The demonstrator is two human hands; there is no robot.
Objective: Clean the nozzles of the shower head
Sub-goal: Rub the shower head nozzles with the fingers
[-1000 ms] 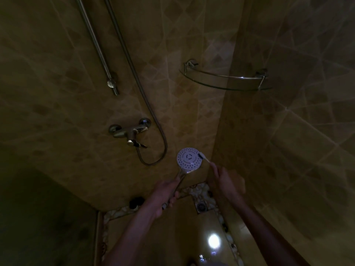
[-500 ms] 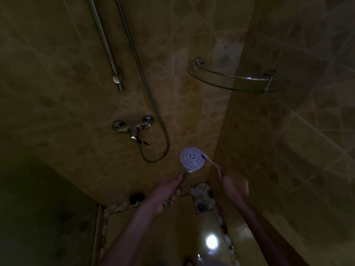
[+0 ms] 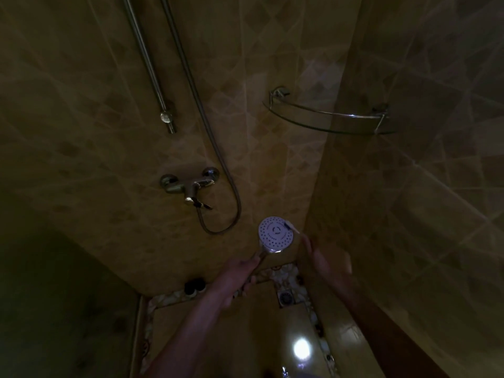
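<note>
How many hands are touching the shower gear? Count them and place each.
2. The left hand grips the handle below the round white shower head; the right hand holds a thin white brush against its upper right rim.

A dim shower corner — tan tiled walls [image 3: 81, 118] in a diamond pattern, meeting at a glass corner shelf [image 3: 327, 120] with a chrome rail. A chrome mixer tap [image 3: 191, 186] sits on the wall below a vertical rail [image 3: 147, 58]. On the wet floor [image 3: 245, 336], a drain [image 3: 285, 297] and one bright reflection [image 3: 301, 349] — pebble mosaic edging.
</note>
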